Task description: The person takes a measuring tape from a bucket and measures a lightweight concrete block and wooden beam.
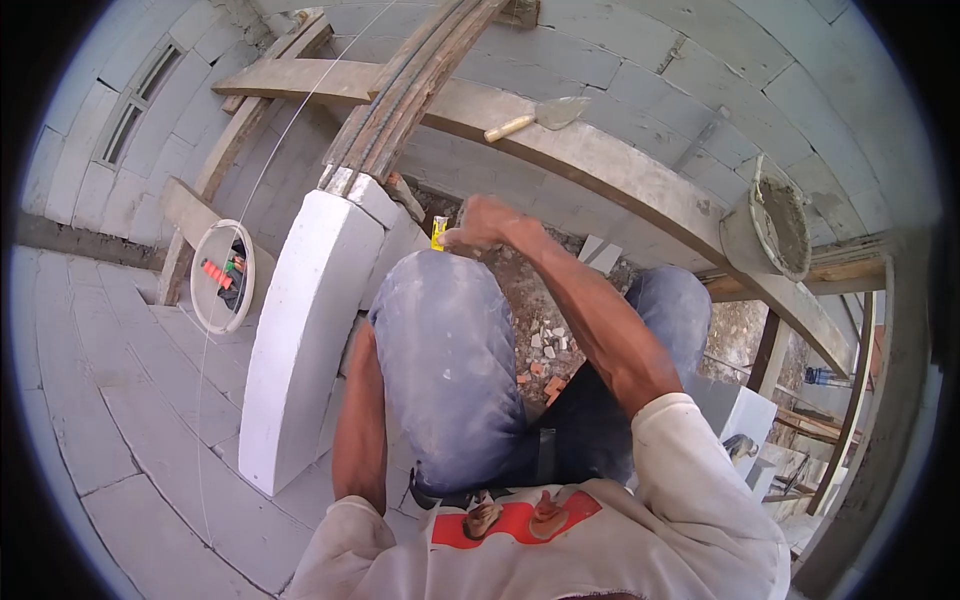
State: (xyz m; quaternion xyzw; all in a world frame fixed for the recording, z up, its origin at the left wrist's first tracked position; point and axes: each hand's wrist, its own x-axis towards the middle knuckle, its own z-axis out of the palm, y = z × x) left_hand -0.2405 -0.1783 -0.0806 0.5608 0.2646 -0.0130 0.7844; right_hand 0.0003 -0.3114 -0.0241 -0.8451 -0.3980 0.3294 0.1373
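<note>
Head view: grey block walls (590, 60) surround the scene. At nine o'clock is a white bucket (258, 285); then a white block (305, 330). The left hand, hidden by the knee (440, 340), cannot be read. Curled right hand (485, 222) meets a yellow tool (439, 232) at eleven; a trowel (515, 126) lies on planking (620, 172) at one, mortar bucket (748, 238) near three.

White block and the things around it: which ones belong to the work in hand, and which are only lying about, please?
Probably in the work: yellow item at the right hand; white block; trowel; mortar bucket.
Probably just lying about: broken brick pieces; pale rubble.
</note>
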